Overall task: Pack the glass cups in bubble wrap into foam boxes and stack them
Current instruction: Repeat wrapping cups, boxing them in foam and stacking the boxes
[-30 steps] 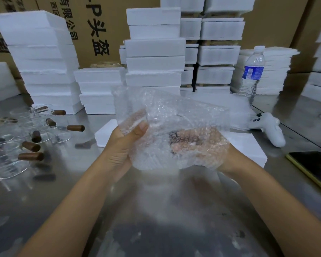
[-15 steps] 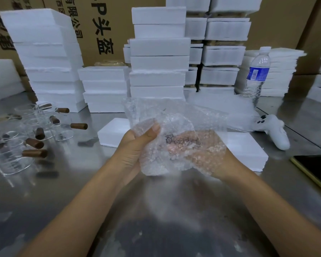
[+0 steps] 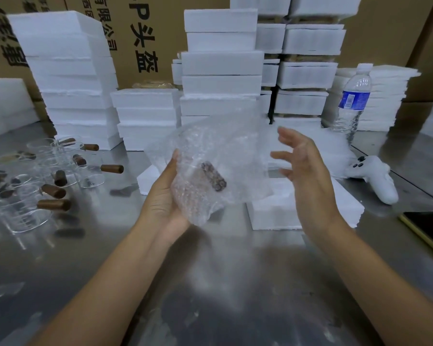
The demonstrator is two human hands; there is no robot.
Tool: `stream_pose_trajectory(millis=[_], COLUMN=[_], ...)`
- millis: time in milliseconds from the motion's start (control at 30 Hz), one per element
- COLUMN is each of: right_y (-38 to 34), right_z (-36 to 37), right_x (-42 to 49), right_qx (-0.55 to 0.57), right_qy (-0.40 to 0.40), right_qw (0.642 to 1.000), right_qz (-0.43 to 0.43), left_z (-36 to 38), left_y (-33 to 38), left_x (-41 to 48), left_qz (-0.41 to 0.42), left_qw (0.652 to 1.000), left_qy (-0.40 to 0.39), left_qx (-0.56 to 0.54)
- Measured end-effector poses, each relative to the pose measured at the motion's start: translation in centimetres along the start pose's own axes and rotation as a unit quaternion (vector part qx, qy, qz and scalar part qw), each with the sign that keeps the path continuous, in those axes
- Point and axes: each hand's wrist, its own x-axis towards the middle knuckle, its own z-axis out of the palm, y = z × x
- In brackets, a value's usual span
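Far left on the metal table point(image 3: 210, 270) there's a bunch of spare cups point(image 3: 48, 176) waiting their turn, with stacks of foam boxes point(image 3: 73, 78) behind them.

The left hand point(image 3: 165, 196) has the wrapped cup point(image 3: 205, 181) sitting in its palm. The thumb runs up the side and the fingers curl round underneath. You can see the brown handle point(image 3: 214, 176) through the bubble wrap point(image 3: 223, 151). A big loose flap of wrap sticks up and off to the right, so I'd say the wrapping step isn't finished.

To do this bit right, I reckon you fold that flap snug over the handle side, since that's the part that sticks out and would take the knocks. Keep the bundle clamped in the left palm while you do it so the layers don't spring open.

The right hand point(image 3: 308, 176) is empty, fingers spread, just beside the flap. I can't tell if the fingertips brush it. So the hands are apart, with the cup fully in the left one, raised off the table.

A flat foam box point(image 3: 285, 213) lies right behind and below both hands, near enough for the drop-in.
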Motion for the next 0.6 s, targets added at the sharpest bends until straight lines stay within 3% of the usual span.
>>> stream_pose_trajectory(millis=[100,233,600], right_y=[0.1,0.5,-0.1], right_z=[-0.3,-0.5,-2.8], right_x=[-0.2,-0.4,1.4], right_qx=[-0.072,-0.158,-0.001], right_qy=[-0.078,-0.141,0.103], right_qw=[0.994,0.977,0.993], right_qz=[-0.038,0.000,0.049], left_z=[-0.2,-0.3,-0.5], left_y=[0.1,0.0,-0.5], left_x=[0.0,0.1,0.4], left_qz=[0.018,0.025,0.030], left_qw=[0.999,0.999,0.999], left_qy=[0.004,0.000,-0.016], left_qx=[-0.035,-0.042,-0.003])
